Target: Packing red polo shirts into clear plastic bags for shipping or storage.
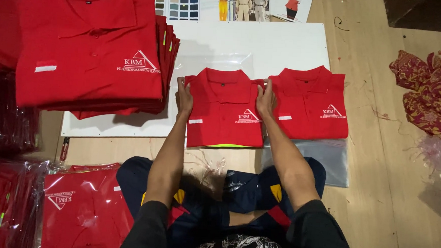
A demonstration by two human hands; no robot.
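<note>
Nearest the camera are the person's crossed legs in dark printed shorts [226, 200], with both forearms reaching out over them. The left hand [184, 97] presses flat on the left edge of a folded red polo shirt [225, 109], fingers together and extended along the shoulder; the right hand [265, 98] does the same on the right edge, fingers together by the collar (a grip that seems meant to keep the fold square). The shirt lies between the two sets of fingertips on a white board [265, 46]. Just right of the right fingers sits a second folded shirt [309, 103], partly on a clear plastic bag [324, 159]. Beyond the left fingers rises a tall stack of shirts [91, 52]; bagged shirts [83, 207] lie lower left.
</note>
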